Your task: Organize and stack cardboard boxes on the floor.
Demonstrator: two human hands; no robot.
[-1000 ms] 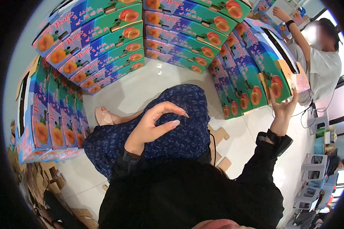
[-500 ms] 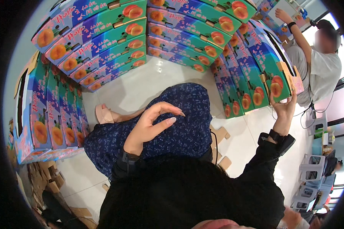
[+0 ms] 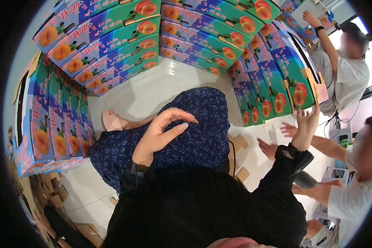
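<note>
1. The right carton stack (image 3: 275, 78) stood toward 2 o'clock, its patterned sides coloured blue, green and pink and printed with peaches; the top carton (image 3: 299, 94) had a dark slot along its upper face.
2. The right hand (image 3: 308, 124) lay at 3 o'clock, its grip spread, the fingertips against the near lower edge of the top carton.
3. The left hand (image 3: 157, 136) hung just off centre toward 8 o'clock, its grip spread and holding nothing, thumb and fingers curved apart above the dark blue floral skirt (image 3: 202, 107).
4. Further stacks of matching cartons surrounded the person: the rear stack (image 3: 206, 37) at 12, the oblique stack (image 3: 107, 51) between 10 and 11, and the left stack (image 3: 56, 120) at 9.
5. A pink sandal (image 3: 110, 120) rested at 9 o'clock on the pale tiled floor (image 3: 169, 80).
6. Cardboard pieces (image 3: 56, 192) lay toward 8 o'clock.
7. One co-worker (image 3: 351, 80) was between 2 and 3; a second co-worker (image 3: 357, 198), near 4, had arms extended, the hands blurred.
</note>
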